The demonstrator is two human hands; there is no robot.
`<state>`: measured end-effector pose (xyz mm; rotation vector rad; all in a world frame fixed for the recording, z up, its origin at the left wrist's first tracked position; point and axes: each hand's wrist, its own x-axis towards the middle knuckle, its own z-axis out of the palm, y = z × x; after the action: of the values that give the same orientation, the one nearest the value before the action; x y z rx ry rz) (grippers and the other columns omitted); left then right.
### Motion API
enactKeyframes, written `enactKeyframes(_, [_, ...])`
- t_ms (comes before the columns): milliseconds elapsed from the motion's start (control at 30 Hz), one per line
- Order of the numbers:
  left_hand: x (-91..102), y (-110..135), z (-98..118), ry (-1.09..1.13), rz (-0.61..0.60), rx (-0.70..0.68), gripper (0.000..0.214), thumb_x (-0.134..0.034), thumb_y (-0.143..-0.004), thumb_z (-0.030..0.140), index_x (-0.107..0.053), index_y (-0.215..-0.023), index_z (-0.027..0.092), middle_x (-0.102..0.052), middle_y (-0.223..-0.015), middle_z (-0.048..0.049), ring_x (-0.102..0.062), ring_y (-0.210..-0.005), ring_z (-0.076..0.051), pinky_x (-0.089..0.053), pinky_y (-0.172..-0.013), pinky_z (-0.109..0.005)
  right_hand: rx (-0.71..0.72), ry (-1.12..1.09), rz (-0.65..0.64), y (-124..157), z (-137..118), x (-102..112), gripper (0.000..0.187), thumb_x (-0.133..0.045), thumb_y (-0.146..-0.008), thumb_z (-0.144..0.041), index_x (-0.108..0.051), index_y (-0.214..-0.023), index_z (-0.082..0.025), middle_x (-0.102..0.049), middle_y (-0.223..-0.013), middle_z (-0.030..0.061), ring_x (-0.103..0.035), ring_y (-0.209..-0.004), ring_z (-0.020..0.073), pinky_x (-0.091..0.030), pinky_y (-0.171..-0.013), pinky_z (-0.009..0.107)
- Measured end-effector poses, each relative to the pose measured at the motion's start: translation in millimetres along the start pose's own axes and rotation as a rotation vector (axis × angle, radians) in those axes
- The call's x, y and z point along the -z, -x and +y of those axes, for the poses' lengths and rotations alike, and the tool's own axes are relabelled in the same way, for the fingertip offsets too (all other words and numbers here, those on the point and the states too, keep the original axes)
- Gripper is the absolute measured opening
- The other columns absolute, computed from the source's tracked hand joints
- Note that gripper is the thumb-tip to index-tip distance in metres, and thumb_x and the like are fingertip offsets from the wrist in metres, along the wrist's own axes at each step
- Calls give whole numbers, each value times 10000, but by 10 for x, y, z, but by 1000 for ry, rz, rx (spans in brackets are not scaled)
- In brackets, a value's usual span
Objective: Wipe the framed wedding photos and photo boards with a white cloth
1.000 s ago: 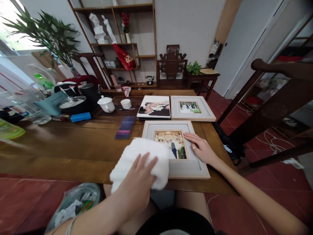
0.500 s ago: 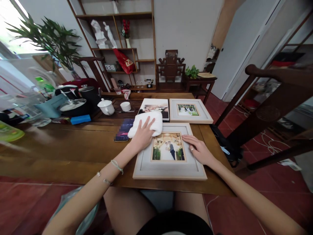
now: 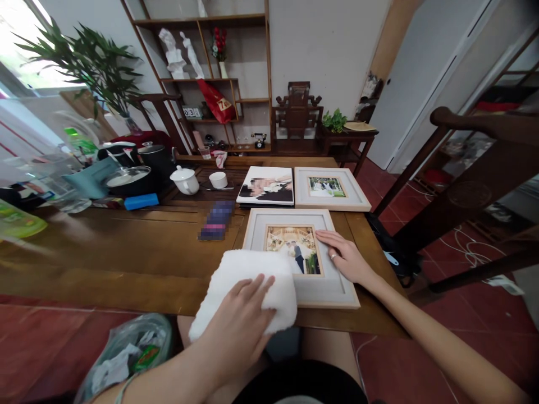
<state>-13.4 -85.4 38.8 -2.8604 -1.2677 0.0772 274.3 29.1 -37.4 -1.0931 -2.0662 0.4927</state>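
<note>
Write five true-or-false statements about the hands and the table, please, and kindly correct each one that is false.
1. The left hand is on a white cloth. True.
2. The right hand touches the near picture frame. True.
3. A ring is worn on the left hand. False: the ring is on the right hand.
4. The lidded white pot stands to the left of the small white cup. True.
5. The blue block lies to the right of the near picture frame. False: the blue block lies to its left.
</note>
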Motion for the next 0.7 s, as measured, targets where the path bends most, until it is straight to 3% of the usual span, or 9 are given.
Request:
enactKeyframes(67, [-36, 13, 18, 7, 17, 10, 231, -607, -827, 384, -717, -922, 204, -421, -1446, -136, -410, -1318, -330, -384, -1034, -482, 0, 2, -3, 0, 1, 1, 529, -438, -744, -54, -648, -1197, -228, -631, -1265, 58, -534, -1235, 240, -375, -1093, 525])
enactKeyframes(167, [-114, -182, -112, -32, 48, 76, 229, -602, -839, 353, -715, -960, 194, -390, -1467, -130, -345, -1360, -327, -333, -1079, -498, 4, 16, -7, 1, 9, 2, 530, -432, -748, -50, -644, -1201, -226, -631, -1264, 62, -538, -1230, 238, -382, -1086, 525])
enactKeyframes(367, [-186, -900, -693, -206, 145, 171, 214, -595, -852, 246, -706, -1019, 168, -243, -1532, -129, -241, -1404, -334, -275, -1094, -552, 21, 18, 3, 1, 43, -8, 503, -442, -752, -68, -656, -1186, -206, -642, -1245, 80, -550, -1209, 254, -399, -1067, 531])
enactKeyframes(500, [-139, -1193, -941, -255, 147, 116, 206, -573, -864, 237, -705, -996, 150, -203, -1547, -125, -184, -1425, -313, -248, -1107, -539, 29, 4, 18, -4, 41, -10, 501, -446, -748, -73, -664, -1174, -223, -647, -1238, 71, -554, -1205, 255, -409, -1059, 529])
enactKeyframes(600, [-73, -1129, -840, -227, 57, 100, 230, -537, -881, 245, -699, -1008, 143, -261, -1529, -131, -241, -1407, -314, -277, -1098, -512, 30, -3, 13, -9, 33, -8, 508, -434, -744, -64, -666, -1172, -210, -644, -1243, 80, -551, -1210, 256, -408, -1061, 528])
enactKeyframes(700, [-18, -818, -498, -161, -64, 75, 265, -505, -895, 257, -690, -1044, 138, -313, -1503, -156, -315, -1373, -328, -319, -1072, -511, 34, -9, 10, -8, 35, -10, 518, -436, -744, -59, -657, -1184, -217, -636, -1256, 72, -545, -1216, 256, -401, -1065, 535])
